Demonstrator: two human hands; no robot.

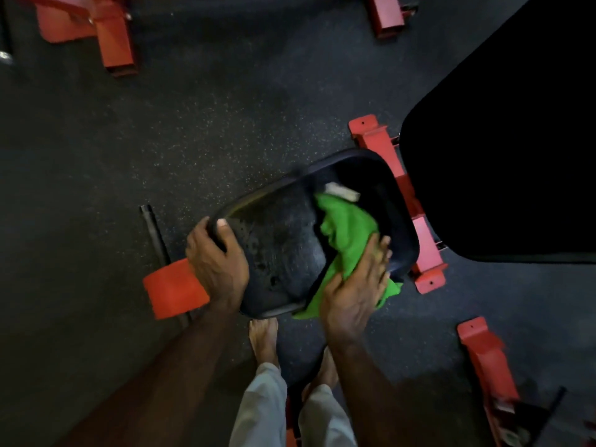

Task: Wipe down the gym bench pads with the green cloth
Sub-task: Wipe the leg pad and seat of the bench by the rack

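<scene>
At nine o'clock from the seat, a blurred red steel foot of the bench frame [175,287] juts out over the dark speckled rubber floor [96,172], with a thin black bar [154,232] running up from it toward eleven o'clock. Touching that foot, the left hand [216,262] grips the left end of the black padded bench seat [283,246]: its thumb lies on the top face and the other fingers curl round the rim. The pad's surface glistens in patches near its middle. At three o'clock from that patch lies the crumpled bright green cloth [346,233], spread over the seat's right half and spilling past the near edge toward six o'clock. The right hand [354,291] rests on the cloth's lower right part with fingers straight and spread, pressing it flat against the pad rather than clenching it; most of the cloth lies at twelve o'clock from the palm, beyond the fingertips. A small pale label or tag [342,191] shows just past the cloth's far edge. Below, two bare feet [263,341] and light grey trouser legs [264,411] stand at six o'clock. Further right, red frame rails [425,250] border the seat, and the large black backrest pad [503,156] fills the two o'clock corner.
</scene>
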